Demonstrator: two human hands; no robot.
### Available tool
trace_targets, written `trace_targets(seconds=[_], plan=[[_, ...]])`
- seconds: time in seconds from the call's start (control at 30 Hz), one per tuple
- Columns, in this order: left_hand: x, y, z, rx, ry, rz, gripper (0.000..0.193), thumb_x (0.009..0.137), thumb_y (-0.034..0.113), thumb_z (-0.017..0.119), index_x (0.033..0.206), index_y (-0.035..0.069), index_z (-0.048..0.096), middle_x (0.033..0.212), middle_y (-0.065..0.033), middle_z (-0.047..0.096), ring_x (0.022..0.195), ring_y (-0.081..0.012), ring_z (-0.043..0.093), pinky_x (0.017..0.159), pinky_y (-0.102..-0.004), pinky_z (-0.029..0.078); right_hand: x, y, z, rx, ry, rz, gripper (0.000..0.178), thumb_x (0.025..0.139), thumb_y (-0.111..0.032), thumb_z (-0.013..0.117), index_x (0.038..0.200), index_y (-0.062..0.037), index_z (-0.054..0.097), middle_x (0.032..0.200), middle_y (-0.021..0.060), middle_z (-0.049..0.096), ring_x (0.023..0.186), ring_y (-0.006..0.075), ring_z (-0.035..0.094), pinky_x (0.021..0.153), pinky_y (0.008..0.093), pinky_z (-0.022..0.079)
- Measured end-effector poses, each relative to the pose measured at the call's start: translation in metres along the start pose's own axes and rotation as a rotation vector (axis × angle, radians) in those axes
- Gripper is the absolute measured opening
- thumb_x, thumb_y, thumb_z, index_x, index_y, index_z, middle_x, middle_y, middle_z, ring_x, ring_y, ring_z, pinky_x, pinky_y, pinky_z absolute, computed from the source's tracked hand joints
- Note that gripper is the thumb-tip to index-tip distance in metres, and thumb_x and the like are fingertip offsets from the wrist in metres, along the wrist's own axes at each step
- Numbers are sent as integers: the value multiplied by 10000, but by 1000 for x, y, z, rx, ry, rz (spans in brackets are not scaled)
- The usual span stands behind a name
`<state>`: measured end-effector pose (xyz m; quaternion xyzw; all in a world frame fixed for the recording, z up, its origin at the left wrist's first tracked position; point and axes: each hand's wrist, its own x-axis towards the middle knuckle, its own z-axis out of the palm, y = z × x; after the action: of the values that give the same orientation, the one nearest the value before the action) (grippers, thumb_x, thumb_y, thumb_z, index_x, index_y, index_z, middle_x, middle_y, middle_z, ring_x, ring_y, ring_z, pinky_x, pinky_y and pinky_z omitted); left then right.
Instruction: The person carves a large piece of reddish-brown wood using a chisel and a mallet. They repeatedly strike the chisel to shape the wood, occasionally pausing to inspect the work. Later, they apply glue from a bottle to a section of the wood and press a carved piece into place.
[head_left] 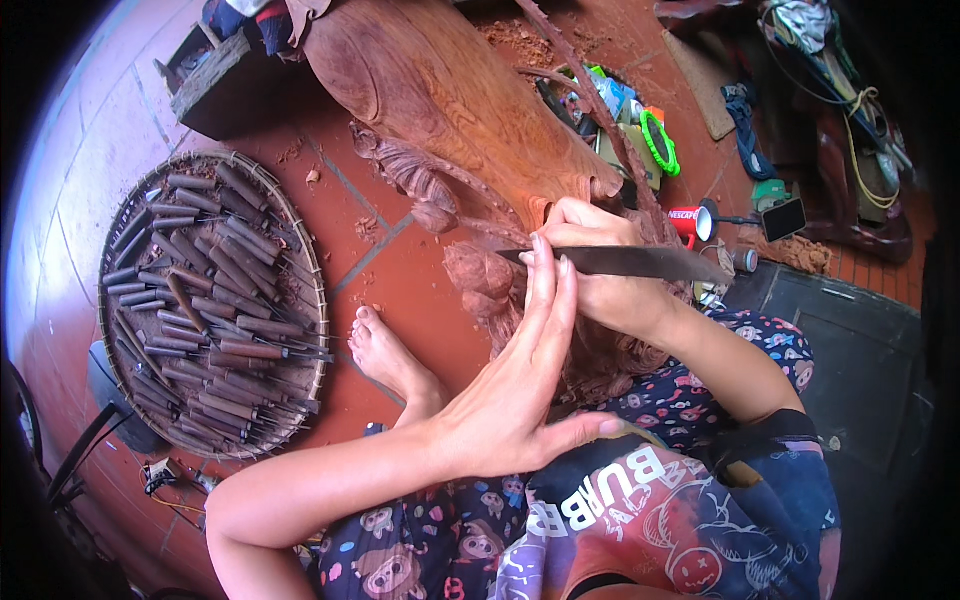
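Observation:
A long, dark, flat blade-like tool (650, 263) lies across the carved wood, and I cannot make out its exact kind. My right hand (610, 250) is closed around its middle, knuckles above the tool and the heel of the hand below. The tool's narrower left end reaches the reddish-brown wood carving (480, 275), beside a rounded knob. My left hand (520, 390) is open, its straight fingers touching the tool near that end and its thumb held apart. Above my hands rises the carving's large smooth body (440, 110). Leafy, curled relief runs along its left edge.
A round woven basket (322, 350) packed with many wooden-handled tools stands left on the tiled floor. My bare foot (385, 355) rests between it and the carving. At right are a red mug (684, 222), a green-rimmed mirror (658, 143), a phone (783, 218) and a dark panel (850, 350).

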<state>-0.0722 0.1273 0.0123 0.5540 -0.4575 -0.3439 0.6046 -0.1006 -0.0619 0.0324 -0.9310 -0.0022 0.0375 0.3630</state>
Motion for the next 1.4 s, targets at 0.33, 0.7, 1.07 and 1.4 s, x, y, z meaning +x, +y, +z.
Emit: trace_targets(seconds=[0.33, 0.7, 1.07, 1.4], plan=[[-2, -11, -1, -26, 38, 28, 1273, 786, 398, 795, 1496, -62, -156, 1525, -374, -200, 1464, -432, -132, 1199, -448, 70, -5, -10, 9, -139, 111, -92, 81, 798, -71, 634, 821, -8, 590, 803, 148, 553, 727, 343, 595, 633, 402, 479], [2, -19, -2, -4, 69, 43, 1296, 757, 393, 820, 1498, -72, -137, 1545, -360, -158, 1478, -411, -88, 1203, -441, 79, -5, -2, 16, -223, 212, -230, 82, 786, -67, 645, 799, -16, 581, 728, 130, 532, 690, 332, 588, 601, 418, 475], [0, -12, 3, 7, 23, -36, 1267, 767, 360, 816, 1505, -65, -122, 1541, -363, -165, 1470, -441, -85, 1198, -469, 109, -2, 2, 8, -185, 151, -209, 91, 737, -21, 635, 799, -4, 571, 739, 137, 518, 681, 329, 590, 598, 410, 511], [-61, 38, -68, -95, -368, -570, 695, 798, 218, 787, 1402, 31, 497, 994, -112, 738, 918, -323, 705, 879, -403, 532, -59, -2, -24, 207, 126, 222, 58, 793, -24, 713, 778, -7, 659, 849, 120, 713, 717, 238, 699, 650, 318, 547]])
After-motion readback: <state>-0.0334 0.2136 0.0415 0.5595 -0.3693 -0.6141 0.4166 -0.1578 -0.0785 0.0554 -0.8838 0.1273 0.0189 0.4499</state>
